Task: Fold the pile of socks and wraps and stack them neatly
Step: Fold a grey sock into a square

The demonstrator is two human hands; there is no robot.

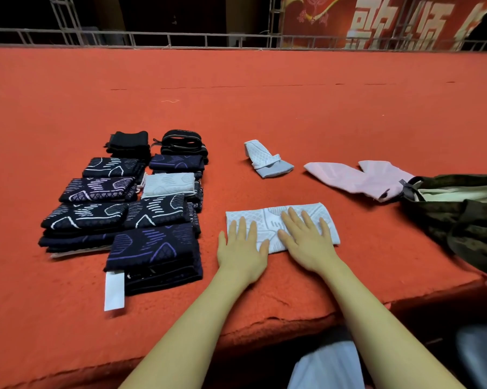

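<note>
On the red mat (264,113), a pale sock (267,217) is pressed flat by left hand (241,248) and right hand (307,240), fingers spread, likely to set its fold. Folded stacks (124,214) are kept leftward, apart from unfolded pieces (360,178)

Head-worn view, forward and down, close

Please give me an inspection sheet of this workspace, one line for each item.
Surface: red carpet, front edge worn.
Job's things: white wrap flat under both hands; folded dark stacks to its left; grey sock and pink sock unfolded behind.
Clutter: camouflage bag at right, open.
Grippers: left hand and right hand press flat.
Cables: nothing seen.
Surroundings: metal railing, red banner.
</note>
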